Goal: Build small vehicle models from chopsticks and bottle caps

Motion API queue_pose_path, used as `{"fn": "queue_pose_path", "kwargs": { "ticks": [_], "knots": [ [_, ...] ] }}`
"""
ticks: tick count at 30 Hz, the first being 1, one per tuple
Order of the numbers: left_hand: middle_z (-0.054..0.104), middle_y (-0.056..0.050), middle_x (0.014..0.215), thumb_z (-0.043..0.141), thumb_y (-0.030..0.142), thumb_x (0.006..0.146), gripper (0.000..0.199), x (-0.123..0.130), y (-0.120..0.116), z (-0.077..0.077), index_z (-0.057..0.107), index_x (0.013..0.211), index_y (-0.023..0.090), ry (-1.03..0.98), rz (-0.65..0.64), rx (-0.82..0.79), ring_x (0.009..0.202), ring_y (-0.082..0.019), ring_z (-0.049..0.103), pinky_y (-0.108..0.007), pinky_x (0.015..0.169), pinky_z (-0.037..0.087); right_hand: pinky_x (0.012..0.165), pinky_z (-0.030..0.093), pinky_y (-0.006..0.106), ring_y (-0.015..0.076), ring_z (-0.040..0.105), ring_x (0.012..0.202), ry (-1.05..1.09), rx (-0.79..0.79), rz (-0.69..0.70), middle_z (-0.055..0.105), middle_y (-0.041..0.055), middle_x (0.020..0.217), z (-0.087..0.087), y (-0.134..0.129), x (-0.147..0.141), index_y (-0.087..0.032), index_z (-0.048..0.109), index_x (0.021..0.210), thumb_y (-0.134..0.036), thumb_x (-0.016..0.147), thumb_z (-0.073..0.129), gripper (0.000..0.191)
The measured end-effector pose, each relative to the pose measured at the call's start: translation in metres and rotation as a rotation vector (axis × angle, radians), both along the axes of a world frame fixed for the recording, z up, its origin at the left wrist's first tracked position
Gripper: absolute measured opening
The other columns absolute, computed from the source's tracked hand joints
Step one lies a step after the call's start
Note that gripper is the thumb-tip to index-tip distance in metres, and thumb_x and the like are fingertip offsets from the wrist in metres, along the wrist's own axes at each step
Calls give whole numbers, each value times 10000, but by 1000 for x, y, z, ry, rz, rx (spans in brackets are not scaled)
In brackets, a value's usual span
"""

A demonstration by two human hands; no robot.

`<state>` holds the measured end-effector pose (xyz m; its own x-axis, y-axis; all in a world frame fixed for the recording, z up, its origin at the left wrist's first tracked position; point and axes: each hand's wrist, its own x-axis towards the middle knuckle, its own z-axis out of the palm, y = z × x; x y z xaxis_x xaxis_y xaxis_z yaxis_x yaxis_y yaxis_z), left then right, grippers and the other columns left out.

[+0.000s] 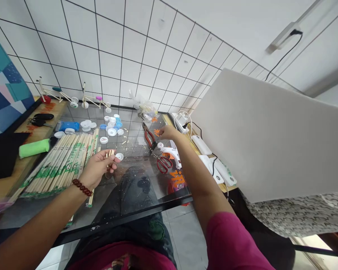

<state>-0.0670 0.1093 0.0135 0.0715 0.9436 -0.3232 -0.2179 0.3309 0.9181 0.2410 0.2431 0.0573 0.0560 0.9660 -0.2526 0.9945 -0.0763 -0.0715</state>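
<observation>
My left hand (101,165) is closed around a few short cut chopstick pieces (110,153), which poke up between thumb and fingers. A white bottle cap (119,156) sits right by its fingertips; I cannot tell whether they touch. Beside that hand lies a thick row of paper-wrapped chopsticks (62,161). Over the table's right side, my right hand (168,132) has its fingers curled downward, and whatever they hold is hidden. Just below it are a white hot glue gun (173,153), red-handled pliers (149,137) and red-handled scissors (163,164).
White and blue bottle caps (112,123) are grouped at mid-table. Two small stick-built models (86,99) stand along the tiled wall. A green roll (34,148) and keys (41,122) lie left. A power strip (181,122) and a large white panel (270,138) border the right.
</observation>
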Motion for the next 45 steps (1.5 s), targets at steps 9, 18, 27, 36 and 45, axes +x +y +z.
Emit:
{"fn": "queue_pose_path", "kwargs": {
  "ticks": [9, 18, 27, 36, 45],
  "knots": [
    [704, -78, 736, 660, 104, 811, 179, 1, 1, 5, 674, 989, 96, -33, 67, -24, 531, -117, 565, -216, 459, 445, 669, 533, 264, 177, 696, 656, -27, -134, -126, 716, 45, 642, -4, -5, 1, -147, 723, 762, -347, 636, 869, 278],
    [706, -63, 718, 794, 199, 686, 340, -1, 1, 5, 675, 987, 93, -47, 76, -7, 557, -119, 563, -221, 488, 445, 657, 502, 228, 179, 701, 790, 98, -35, -140, 755, 71, 814, 23, -21, -4, -127, 766, 876, -282, 762, 722, 197],
    [716, -65, 752, 841, 247, 657, 414, -4, 1, -2, 681, 1012, 108, -18, 17, 5, 592, -127, 582, -229, 513, 475, 823, 467, 292, 243, 696, 974, 106, 167, 254, 765, 60, 1011, -29, -133, -91, -238, 751, 1038, -423, 797, 719, 306],
    [713, -65, 730, 867, 275, 603, 456, 1, 0, -2, 692, 986, 102, -48, 24, 19, 578, -123, 569, -223, 500, 456, 691, 413, 281, 261, 684, 962, -97, 166, -348, 739, 140, 1013, -22, -147, 34, -183, 707, 965, -551, 828, 701, 392],
    [708, -60, 718, 811, 223, 656, 375, 0, 0, -2, 684, 986, 96, -54, 48, 18, 574, -120, 572, -223, 500, 453, 598, 403, 235, 190, 645, 766, 158, 297, -441, 705, 64, 877, -51, -139, 58, -170, 616, 984, -410, 819, 601, 293]
  ]
}}
